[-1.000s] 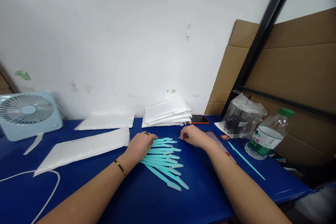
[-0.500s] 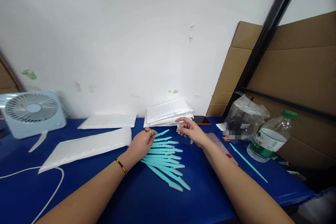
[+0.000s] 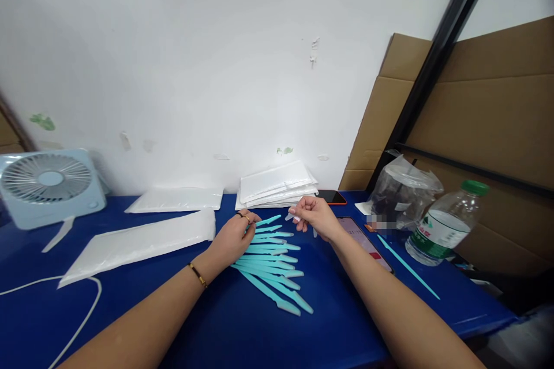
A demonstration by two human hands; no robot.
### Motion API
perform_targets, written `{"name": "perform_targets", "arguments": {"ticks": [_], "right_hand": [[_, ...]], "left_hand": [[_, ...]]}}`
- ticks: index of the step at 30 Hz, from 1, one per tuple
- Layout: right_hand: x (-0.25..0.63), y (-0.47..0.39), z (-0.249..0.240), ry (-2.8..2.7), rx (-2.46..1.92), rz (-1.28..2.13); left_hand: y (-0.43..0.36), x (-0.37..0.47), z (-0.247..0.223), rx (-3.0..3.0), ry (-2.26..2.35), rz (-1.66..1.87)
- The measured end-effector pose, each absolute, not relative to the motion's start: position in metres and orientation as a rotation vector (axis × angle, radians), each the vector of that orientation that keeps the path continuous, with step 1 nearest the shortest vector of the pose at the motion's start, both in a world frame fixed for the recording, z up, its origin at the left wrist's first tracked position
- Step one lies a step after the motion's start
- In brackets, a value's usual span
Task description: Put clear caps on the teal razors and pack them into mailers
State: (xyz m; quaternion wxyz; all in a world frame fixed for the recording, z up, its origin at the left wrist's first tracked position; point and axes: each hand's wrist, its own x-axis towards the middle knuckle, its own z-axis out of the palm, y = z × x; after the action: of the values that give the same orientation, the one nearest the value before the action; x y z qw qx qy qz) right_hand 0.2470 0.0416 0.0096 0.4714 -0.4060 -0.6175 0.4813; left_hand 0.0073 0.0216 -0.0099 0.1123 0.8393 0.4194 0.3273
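Note:
Several turquoise eyebrow razors [image 3: 270,265] lie fanned out on the blue table, blade ends toward the right. My left hand [image 3: 236,237] is over their handle ends, its fingers closed on the topmost razor [image 3: 269,220], whose blade end sticks out past the fingertips. To the right, my right hand [image 3: 314,218] pinches a small translucent blade cap [image 3: 289,216] between thumb and fingers, a short gap from that razor's tip. Another translucent piece [image 3: 315,233] shows just under the right hand, partly hidden. A single turquoise razor [image 3: 409,268] lies apart at the right.
White padded envelopes [image 3: 277,184] are stacked against the wall; more envelopes [image 3: 142,248] lie at left. A light-blue fan [image 3: 54,184] and a white cable [image 3: 97,294] are further left. At right are phones [image 3: 361,239], a plastic bag [image 3: 400,193] and a water bottle [image 3: 445,228].
My right hand's fingers have curled closer together, and the translucent cap now points out to the left toward the razor. My left hand stays nearly in place.

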Motion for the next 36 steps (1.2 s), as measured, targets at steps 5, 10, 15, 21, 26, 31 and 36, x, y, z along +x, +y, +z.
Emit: {"name": "perform_targets", "arguments": {"ticks": [5,10,15,21,26,31,36], "right_hand": [[0.240,0.039,0.008,-1.549,-0.978,1.172],[0.234,0.037,0.005,-1.588,-0.946,1.196],[0.223,0.035,-0.002,-1.603,-0.938,1.259],[0.227,0.037,-0.002,-1.652,-0.951,1.252],[0.246,0.041,0.010,-1.561,-0.988,1.112],[0.236,0.036,0.010,-1.593,-0.989,1.181],[0.230,0.033,0.007,-1.628,-0.954,1.231]], "left_hand": [[0.021,0.009,-0.010,2.491,1.197,0.929],[0.020,0.010,-0.010,2.504,1.155,0.928],[0.018,0.012,-0.009,2.484,1.117,0.957],[0.017,0.013,-0.006,2.444,1.174,1.014],[0.023,0.008,-0.008,2.422,1.233,1.029],[0.019,0.011,-0.007,2.443,1.174,0.980],[0.014,0.015,-0.005,2.440,1.107,0.894]]}}
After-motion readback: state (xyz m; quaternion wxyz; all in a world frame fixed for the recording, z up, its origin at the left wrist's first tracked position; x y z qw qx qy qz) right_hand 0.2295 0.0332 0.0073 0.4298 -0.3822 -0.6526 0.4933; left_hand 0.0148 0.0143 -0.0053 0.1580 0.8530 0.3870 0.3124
